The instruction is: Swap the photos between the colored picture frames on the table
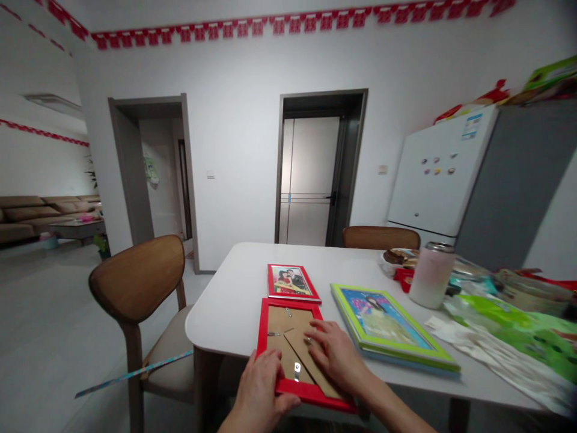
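A red picture frame lies face down at the table's near edge, its brown backing board, metal clips and stand flap showing. My left hand grips its lower left corner, thumb on the near edge and fingers on the left side. Over the right part of the backing rests my right hand, fingers spread and slightly bent on the board. Just beyond lies a smaller red frame, face up with a photo of two people. To the right, a green frame shows a photo of a person in a yellow dress.
A pink and white bottle stands at the right, with white gloves, green packaging and bowls around it. One wooden chair is at the table's left, another behind the white table. A fridge stands at the back right.
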{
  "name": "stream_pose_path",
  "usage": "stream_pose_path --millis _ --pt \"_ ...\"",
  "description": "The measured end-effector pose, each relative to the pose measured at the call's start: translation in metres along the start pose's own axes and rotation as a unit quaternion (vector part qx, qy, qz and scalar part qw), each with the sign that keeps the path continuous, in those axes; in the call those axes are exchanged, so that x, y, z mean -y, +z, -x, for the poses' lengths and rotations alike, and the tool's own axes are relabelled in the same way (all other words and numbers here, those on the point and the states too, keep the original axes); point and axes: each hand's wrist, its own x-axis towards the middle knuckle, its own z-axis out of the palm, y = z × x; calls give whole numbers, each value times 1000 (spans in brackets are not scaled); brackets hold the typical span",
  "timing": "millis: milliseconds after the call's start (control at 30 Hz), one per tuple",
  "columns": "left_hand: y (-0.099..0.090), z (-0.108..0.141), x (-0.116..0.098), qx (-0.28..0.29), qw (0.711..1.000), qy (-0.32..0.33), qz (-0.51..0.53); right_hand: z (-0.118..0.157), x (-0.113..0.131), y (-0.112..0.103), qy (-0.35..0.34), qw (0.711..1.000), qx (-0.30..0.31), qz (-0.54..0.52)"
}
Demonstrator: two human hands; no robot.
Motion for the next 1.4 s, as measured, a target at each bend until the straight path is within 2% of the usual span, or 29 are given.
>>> stream_pose_path --millis 100,167,367,500,700,833,1000,1133,1267,1367,1400 --pt "2 0 -2 -6 1000 -7 -9 9 16 -3 -90 986 89 -105" --pt "3 0 -4 -11 1000 -10 -10 11 25 -4 -101 979 120 -129" --pt "3 0 -5 -18 1000 -11 -10 3 34 3 -89 985 93 -112" --pt "5 0 -5 -15 1000 -13 -9 -14 36 13 -64 987 55 -133" --pt "4 -1 -9 -23 1000 -3 7 -47 47 38 -19 998 48 -28" --pt "6 0 -9 2 1000 -29 -1 -57 41 46 20 1000 15 11" --pt "10 -2 -8 14 999 -33 -18 -69 20 38 104 992 -27 70" --pt "10 -3 -5 7 999 -25 -27 -72 23 29 131 987 -16 87" --pt "12 -9 8 1 1000 5 -4 -66 27 16 146 985 2 91" --pt "16 -23 19 -6 1000 7 6 -52 18 2 148 985 12 86" --pt "17 -28 22 -7 1000 5 9 -44 15 -2 132 987 33 87"
